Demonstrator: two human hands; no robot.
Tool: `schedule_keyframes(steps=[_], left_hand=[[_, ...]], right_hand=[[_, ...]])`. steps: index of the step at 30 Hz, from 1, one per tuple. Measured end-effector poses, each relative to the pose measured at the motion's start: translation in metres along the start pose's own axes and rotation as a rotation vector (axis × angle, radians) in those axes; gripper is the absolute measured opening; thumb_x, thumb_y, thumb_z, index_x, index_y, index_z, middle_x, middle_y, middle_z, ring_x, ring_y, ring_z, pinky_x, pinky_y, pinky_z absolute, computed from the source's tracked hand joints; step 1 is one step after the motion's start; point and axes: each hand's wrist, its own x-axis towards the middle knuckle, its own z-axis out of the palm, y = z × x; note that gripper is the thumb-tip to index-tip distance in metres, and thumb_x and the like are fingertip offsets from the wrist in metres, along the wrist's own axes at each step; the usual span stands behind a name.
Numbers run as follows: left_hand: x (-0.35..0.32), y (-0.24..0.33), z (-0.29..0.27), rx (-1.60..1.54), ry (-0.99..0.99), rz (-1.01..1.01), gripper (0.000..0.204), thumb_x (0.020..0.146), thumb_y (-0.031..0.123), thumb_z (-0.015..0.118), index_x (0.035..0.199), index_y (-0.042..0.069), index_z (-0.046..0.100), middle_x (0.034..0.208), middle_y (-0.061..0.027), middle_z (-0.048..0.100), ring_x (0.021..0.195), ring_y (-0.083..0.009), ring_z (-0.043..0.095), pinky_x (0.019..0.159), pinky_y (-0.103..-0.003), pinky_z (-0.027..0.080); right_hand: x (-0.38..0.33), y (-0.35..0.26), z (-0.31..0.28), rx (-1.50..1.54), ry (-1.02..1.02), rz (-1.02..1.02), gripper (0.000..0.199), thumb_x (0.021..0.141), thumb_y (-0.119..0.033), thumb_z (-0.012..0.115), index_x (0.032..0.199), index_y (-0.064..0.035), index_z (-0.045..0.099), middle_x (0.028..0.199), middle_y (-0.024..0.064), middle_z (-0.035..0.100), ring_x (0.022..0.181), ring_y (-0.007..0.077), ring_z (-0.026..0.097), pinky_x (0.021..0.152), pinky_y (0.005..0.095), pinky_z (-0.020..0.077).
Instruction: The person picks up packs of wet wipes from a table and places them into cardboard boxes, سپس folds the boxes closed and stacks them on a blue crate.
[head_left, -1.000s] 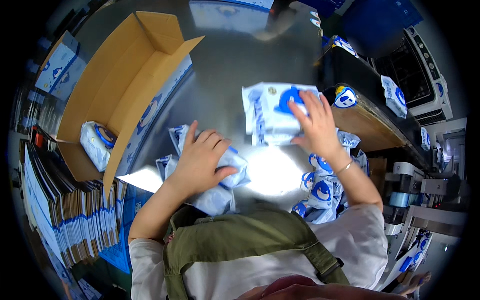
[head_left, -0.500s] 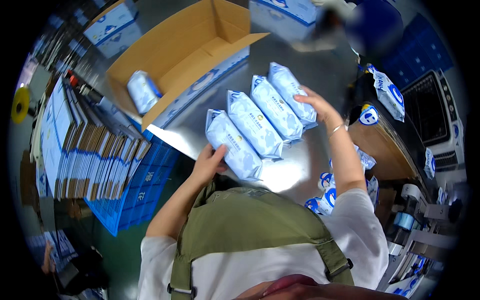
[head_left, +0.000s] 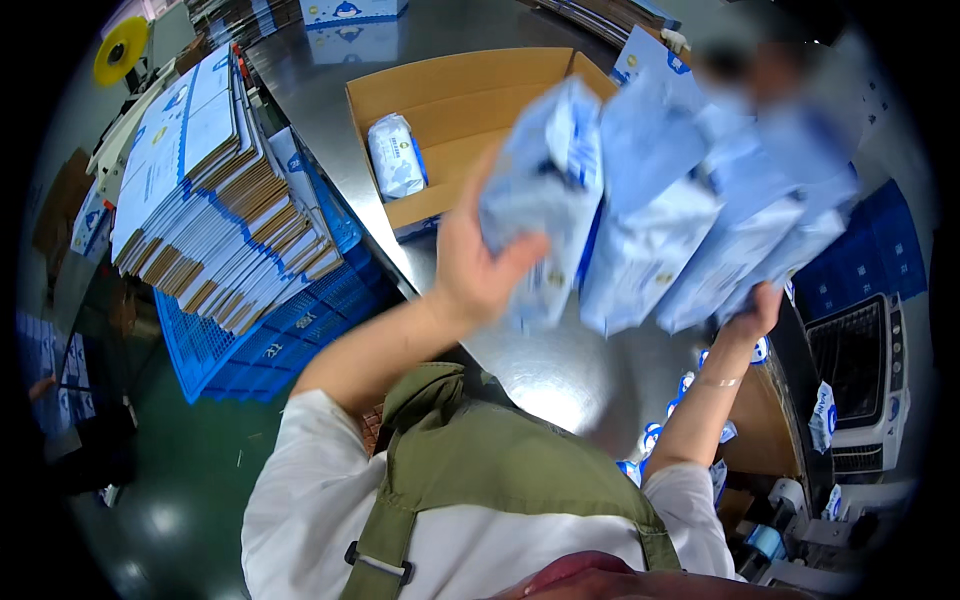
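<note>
Between my two hands I hold a row of several pale blue and white soft packs (head_left: 650, 220), lifted above the steel table (head_left: 560, 370). My left hand (head_left: 480, 265) presses on the left end pack. My right hand (head_left: 752, 312) presses against the right end, mostly hidden behind the packs. The packs look blurred. Behind them stands an open cardboard box (head_left: 450, 100) with one white pack (head_left: 396, 155) lying inside.
A stack of flat folded cartons (head_left: 210, 200) rests on a blue plastic crate (head_left: 270, 330) at my left. More small blue and white packs (head_left: 690, 400) lie at the table's right side. A grey machine (head_left: 855, 380) stands at the right. A yellow tape roll (head_left: 120, 45) sits far left.
The packs lay side by side on the table with my hands at both ends; now they are pressed together and raised off the table toward the box.
</note>
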Motion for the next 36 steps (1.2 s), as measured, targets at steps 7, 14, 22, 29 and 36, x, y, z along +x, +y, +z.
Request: schedule_keyframes(steps=[7, 14, 22, 29, 36], left_hand=[[0.139, -0.022, -0.061, 0.325, 0.308, 0.391, 0.057, 0.084, 0.039, 0.07, 0.118, -0.004, 0.055, 0.096, -0.0126, 0.068, 0.09, -0.0201, 0.063, 0.083, -0.031, 0.048], [0.117, -0.043, -0.078, 1.502, -0.496, -0.6, 0.061, 0.085, 0.055, 0.058, 0.111, 0.0, 0.067, 0.106, -0.0195, 0.067, 0.1, -0.0327, 0.064, 0.087, -0.042, 0.05], [0.079, -0.001, -0.117, 1.483, -0.931, -0.361, 0.03, 0.081, 0.03, 0.069, 0.097, 0.004, 0.071, 0.084, -0.0127, 0.069, 0.084, -0.0283, 0.066, 0.074, -0.039, 0.051], [0.138, -0.036, -0.165, 1.467, -0.795, 0.009, 0.048, 0.073, 0.037, 0.078, 0.111, 0.009, 0.068, 0.113, -0.0111, 0.064, 0.111, -0.0287, 0.057, 0.097, -0.041, 0.041], [0.13, 0.089, -0.311, 1.806, 0.235, 0.356, 0.047, 0.067, 0.017, 0.081, 0.107, 0.002, 0.063, 0.112, -0.0167, 0.063, 0.106, -0.034, 0.058, 0.093, -0.042, 0.046]], right_hand=[[0.139, 0.052, 0.135, -0.013, -0.23, -0.153, 0.063, 0.077, -0.015, 0.064, 0.135, -0.0011, 0.042, 0.119, 0.0103, 0.056, 0.105, 0.0234, 0.056, 0.093, 0.0349, 0.044], [0.113, 0.214, 0.117, -1.377, -0.853, 0.031, 0.047, 0.089, -0.039, 0.057, 0.116, -0.0004, 0.061, 0.108, 0.0203, 0.064, 0.109, 0.0337, 0.058, 0.094, 0.0454, 0.0434], [-0.022, 0.017, 0.094, -0.852, -0.897, 0.196, 0.052, 0.086, -0.033, 0.065, 0.121, 0.0044, 0.057, 0.128, 0.0207, 0.057, 0.123, 0.0346, 0.052, 0.103, 0.0397, 0.0393], [-0.14, 0.05, 0.083, -0.735, -0.382, 0.127, 0.126, 0.058, -0.047, 0.087, 0.149, 0.0023, 0.015, 0.153, 0.0217, 0.021, 0.142, 0.0348, 0.02, 0.117, 0.0453, 0.0144], [-0.163, 0.143, 0.191, -0.558, -0.143, 0.049, 0.107, 0.072, -0.009, 0.076, 0.148, 0.0069, 0.003, 0.154, 0.0273, 0.008, 0.144, 0.0373, 0.011, 0.117, 0.0468, 0.0102]])
